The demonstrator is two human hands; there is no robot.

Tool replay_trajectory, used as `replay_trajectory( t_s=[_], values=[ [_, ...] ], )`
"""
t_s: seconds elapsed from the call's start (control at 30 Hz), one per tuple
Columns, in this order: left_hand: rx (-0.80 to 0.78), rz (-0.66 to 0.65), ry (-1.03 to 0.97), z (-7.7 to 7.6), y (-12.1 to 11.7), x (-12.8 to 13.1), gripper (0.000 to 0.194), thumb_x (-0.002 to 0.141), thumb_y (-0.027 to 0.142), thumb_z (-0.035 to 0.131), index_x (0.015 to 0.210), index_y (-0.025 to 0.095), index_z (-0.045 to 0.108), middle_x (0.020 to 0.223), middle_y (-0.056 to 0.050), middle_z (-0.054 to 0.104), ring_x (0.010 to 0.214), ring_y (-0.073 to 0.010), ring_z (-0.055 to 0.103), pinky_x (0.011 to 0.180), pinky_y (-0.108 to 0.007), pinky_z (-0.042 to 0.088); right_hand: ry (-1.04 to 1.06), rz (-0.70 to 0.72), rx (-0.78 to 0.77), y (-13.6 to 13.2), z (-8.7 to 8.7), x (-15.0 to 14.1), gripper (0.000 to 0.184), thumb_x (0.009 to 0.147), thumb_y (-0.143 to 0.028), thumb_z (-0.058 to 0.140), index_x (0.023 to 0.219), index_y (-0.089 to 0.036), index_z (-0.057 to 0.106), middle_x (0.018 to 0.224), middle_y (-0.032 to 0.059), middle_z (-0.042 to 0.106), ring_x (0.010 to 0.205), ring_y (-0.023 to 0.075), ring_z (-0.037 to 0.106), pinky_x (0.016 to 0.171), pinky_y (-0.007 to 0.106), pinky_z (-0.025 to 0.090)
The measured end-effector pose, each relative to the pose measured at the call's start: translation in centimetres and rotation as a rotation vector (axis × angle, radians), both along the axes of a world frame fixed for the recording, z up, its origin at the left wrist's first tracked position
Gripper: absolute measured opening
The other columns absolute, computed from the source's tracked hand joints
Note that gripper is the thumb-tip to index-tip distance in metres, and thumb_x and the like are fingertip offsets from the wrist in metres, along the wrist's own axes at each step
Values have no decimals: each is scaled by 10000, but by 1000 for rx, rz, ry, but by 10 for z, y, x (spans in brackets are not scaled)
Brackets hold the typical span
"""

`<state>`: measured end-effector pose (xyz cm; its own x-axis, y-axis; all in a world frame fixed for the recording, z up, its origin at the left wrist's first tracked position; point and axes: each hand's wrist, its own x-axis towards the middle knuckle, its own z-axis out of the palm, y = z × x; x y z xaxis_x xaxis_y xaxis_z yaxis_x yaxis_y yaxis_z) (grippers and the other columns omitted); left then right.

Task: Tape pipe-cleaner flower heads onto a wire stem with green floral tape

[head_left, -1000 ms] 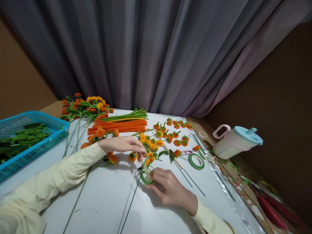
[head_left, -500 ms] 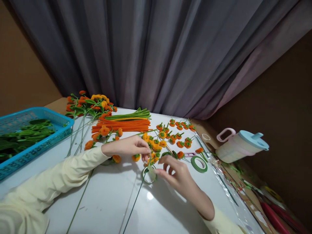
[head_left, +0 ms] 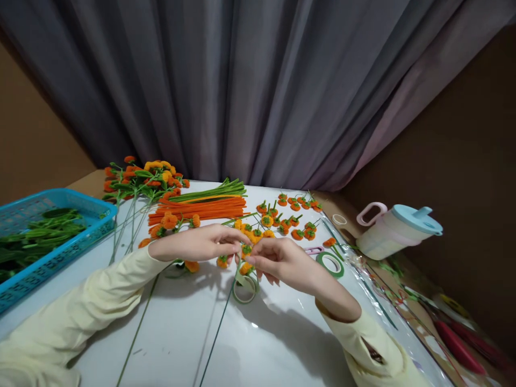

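Note:
My left hand is closed in a pinch on the upper end of a thin dark green wire stem, which slants down toward me. My right hand meets it from the right, thumb and fingertips closed at the same spot, where a pale green strip of floral tape rises. That strip comes from a floral tape roll just below the hands. Yellow-orange pipe-cleaner flower heads lie behind and under my fingers, partly hidden. The exact contact at the fingertips is hard to see.
Orange pipe cleaners lie behind my left hand, with finished flowers at back left. A blue basket holds green leaves. Loose orange flower heads, another tape roll and a lidded cup are at right.
My right hand has moved up and left to meet my left hand, and its spread fingers have closed at the stem's top. The view has shifted slightly.

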<state>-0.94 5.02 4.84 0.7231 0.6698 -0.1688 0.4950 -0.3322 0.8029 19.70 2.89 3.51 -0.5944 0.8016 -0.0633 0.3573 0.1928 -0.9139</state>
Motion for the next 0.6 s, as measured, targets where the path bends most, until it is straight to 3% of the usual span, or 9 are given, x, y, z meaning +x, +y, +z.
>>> replay_trajectory(
  t_s=[0.17, 0.33, 0.6],
  values=[
    [129, -81, 97, 3, -8, 1, 336, 940, 343, 353, 943, 156, 632, 751, -6, 602, 665, -125, 528, 605, -196, 374, 79, 1, -26, 1, -6, -2, 140, 832, -258, 591, 714, -181, 596, 497, -46, 539, 386, 74, 468, 369, 173, 385],
    [247, -69, 164, 4, -11, -1, 392, 958, 384, 340, 684, 163, 510, 605, 27, 484, 573, -109, 463, 570, -210, 332, 110, 20, 17, 3, -8, -3, 100, 822, -241, 592, 739, -188, 613, 536, -41, 560, 436, 90, 516, 412, 191, 415],
    [51, -55, 48, 1, -3, -1, 305, 920, 369, 455, 776, 142, 600, 616, 42, 505, 547, -75, 451, 527, -172, 327, 181, 26, -46, 5, -10, -7, 59, 812, -206, 575, 759, -187, 556, 600, -31, 574, 485, 94, 538, 464, 206, 439]
  ],
)
